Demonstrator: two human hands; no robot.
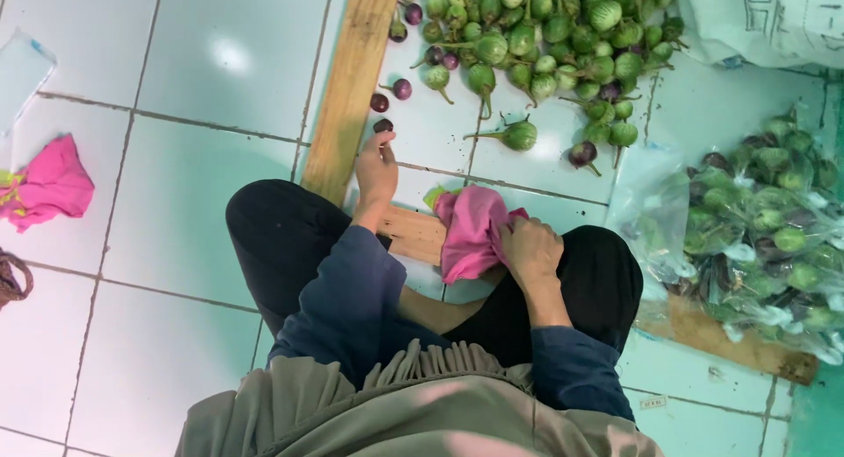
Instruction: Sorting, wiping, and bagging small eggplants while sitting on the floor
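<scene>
Picking one small purple eggplant (383, 125) off the tiled floor (176, 211), beside the wooden plank (350, 88).
Left hand (376, 169) had its fingers pinched on it; right hand (530, 248) was bunched around a pink cloth (470, 233). Best bet was a light grip, away from the green pile (545, 44).

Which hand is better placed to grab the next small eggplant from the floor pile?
Left. The left hand is already stretched out at a small purple eggplant by the pile; the right hand grips a pink cloth.
</scene>
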